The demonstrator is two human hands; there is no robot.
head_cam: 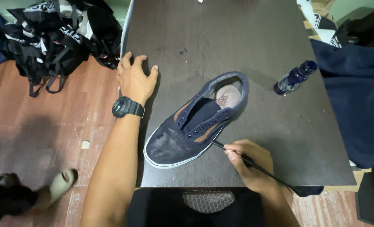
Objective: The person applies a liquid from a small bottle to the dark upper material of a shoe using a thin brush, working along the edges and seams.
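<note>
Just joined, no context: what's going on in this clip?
A person sits at a dark table with a navy laceless shoe lying on it. The right hand holds a thin black brush, its tip at the shoe's white sole edge. The left hand rests flat on the table's left edge, a black watch on the wrist. A small dark bottle lies on its side to the shoe's right.

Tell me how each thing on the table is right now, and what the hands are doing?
Shoe: lying flat on the table, no laces, toe looks wet and shiny.
Brush: thin and dark, tip touching the shoe's side.
Right hand: closed on the brush.
Left hand: open, flat on the table edge, holding nothing.
Bottle: small, dark blue, lying on its side; cap can't be told.
Table: dark, a few smudges.
</note>
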